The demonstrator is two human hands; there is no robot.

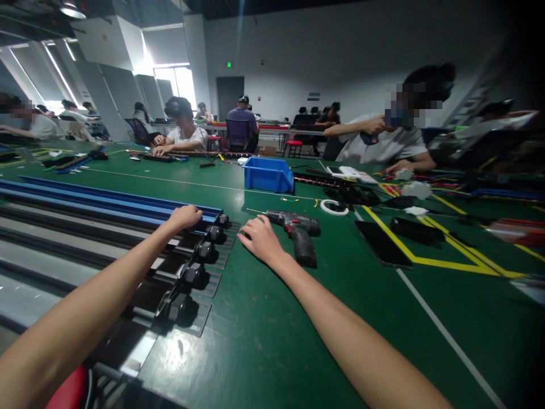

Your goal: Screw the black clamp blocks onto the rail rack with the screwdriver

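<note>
Several long rails with black cable glands at their ends lie side by side at the left. My left hand [186,217] is at the end of the far blue rail [128,203], its fingers curled together; their undersides are hidden. Lightly bent and spread, the fingers of my right hand [260,240] rest on or just above the table, holding nothing. Just beyond it lies a black cordless drill [301,232] with a long thin bit pointing left. The nearest black cable gland [181,307] sits on a slotted flat plate [200,321].
Behind the drill stand a blue bin [268,175] and a white tape roll [334,208]. A dark flat tablet-like slab [383,244] lies right, beside yellow floor-style tape lines [451,264]. Across the green table [272,352], a person [383,136] holds a tool; another person [183,130] handles wiring.
</note>
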